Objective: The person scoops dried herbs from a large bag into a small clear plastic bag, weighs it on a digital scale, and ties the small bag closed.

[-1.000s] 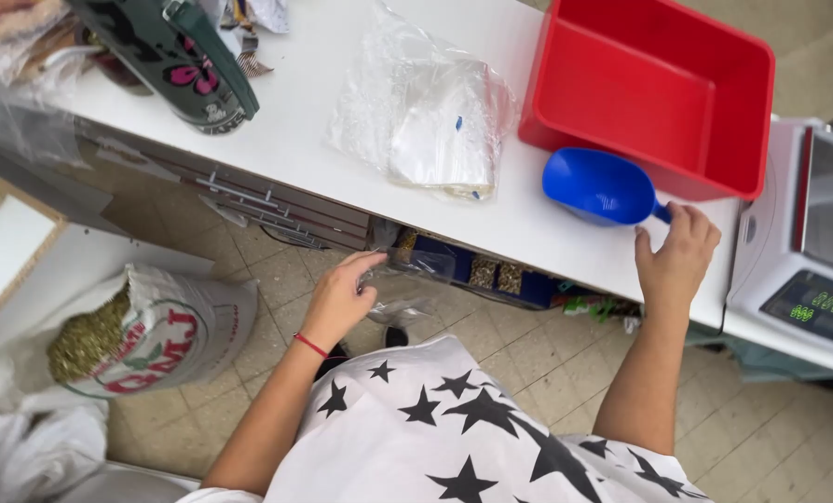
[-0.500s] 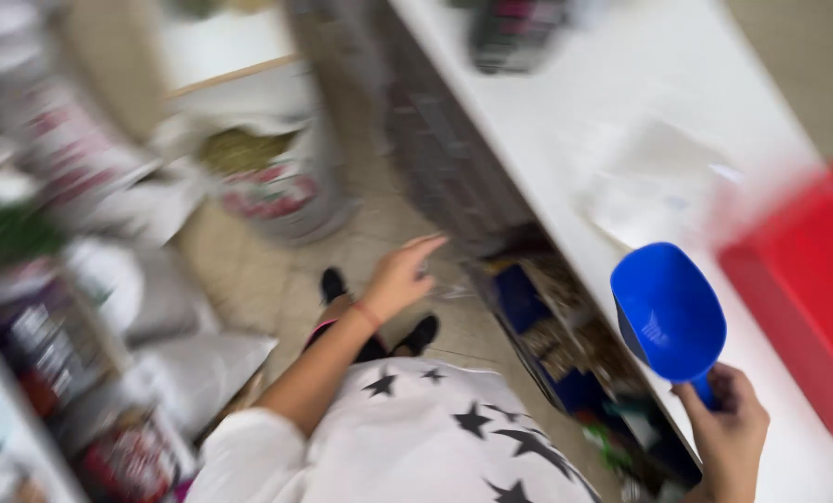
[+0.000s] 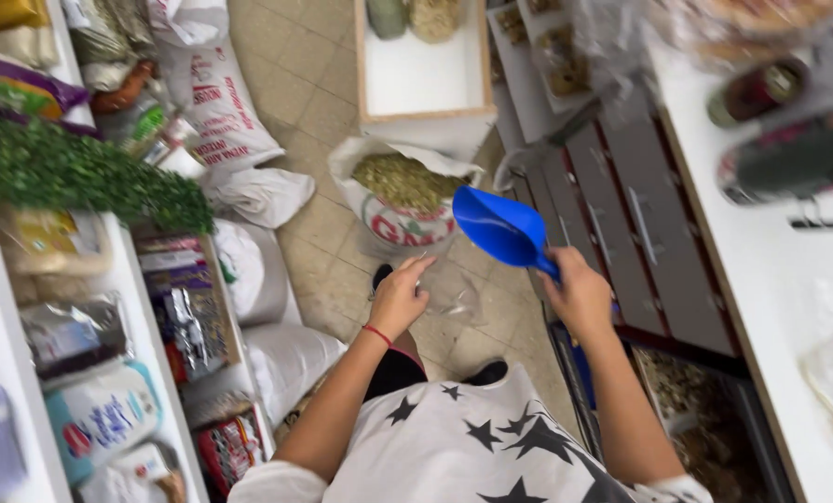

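My right hand (image 3: pixel 580 296) grips the handle of a blue plastic scoop (image 3: pixel 500 226), held out in front of me with its bowl pointing toward an open white sack of greenish seeds (image 3: pixel 402 182) on the tiled floor. The scoop's bowl looks empty. My left hand (image 3: pixel 400 296), with a red band at the wrist, pinches a thin clear plastic bag (image 3: pixel 452 300) that hangs between my two hands, just below the scoop. The sack stands ahead of both hands, beside the grey drawers.
A white counter (image 3: pixel 771 279) with grey drawers (image 3: pixel 621 214) runs along the right; an open bin of dry goods (image 3: pixel 687 391) sits below it. Shelves with packets (image 3: pixel 90 373) and a green garland (image 3: pixel 72 177) line the left. Several white sacks (image 3: pixel 249 196) crowd the floor.
The view has swung from the counter and red tub to the floor. My right hand lifted the blue scoop off the counter and carried it toward the seed sack; my left hand came up beside it.
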